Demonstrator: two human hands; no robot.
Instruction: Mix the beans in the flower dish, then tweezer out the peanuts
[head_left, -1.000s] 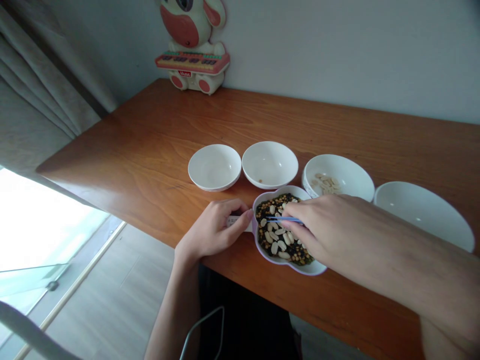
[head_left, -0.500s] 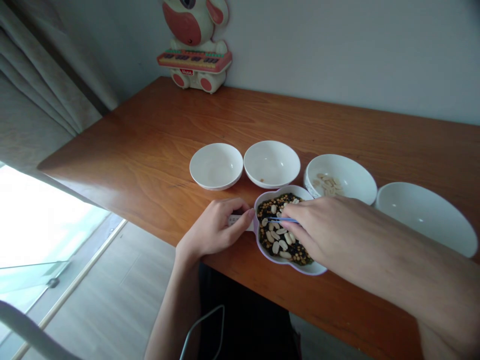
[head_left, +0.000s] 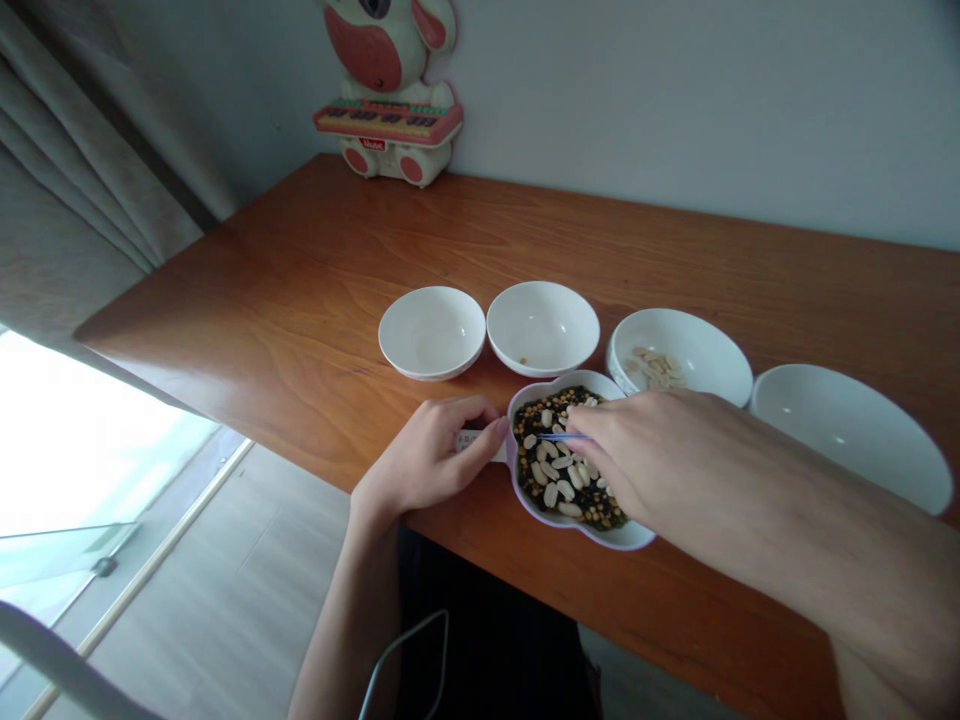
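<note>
A scalloped white dish with a lilac rim (head_left: 523,497) stands near the table's front edge, filled with mixed peanuts (head_left: 569,509), small yellow kernels and dark seeds or beans. At its left side, my left hand (head_left: 431,455) is closed on a short white handle with a printed label, thumb at the rim. Over the dish's right part, my right hand (head_left: 637,445) pinches slim blue tweezers (head_left: 564,437), their tips low among the peanuts. Whether the tips grip a piece cannot be made out. My right hand hides part of the contents.
Behind the dish stand a white bowl (head_left: 433,372), a second bowl (head_left: 544,367) with a small yellowish piece, a third bowl (head_left: 712,350) with several peanuts, and a larger bowl (head_left: 847,450) at right. A toy keyboard (head_left: 388,122) sits at the table's (head_left: 300,270) back corner.
My right hand and the tweezers have shifted very slightly, with less of the tweezers showing. My left hand, the dish and the bowls stay practically the same.
</note>
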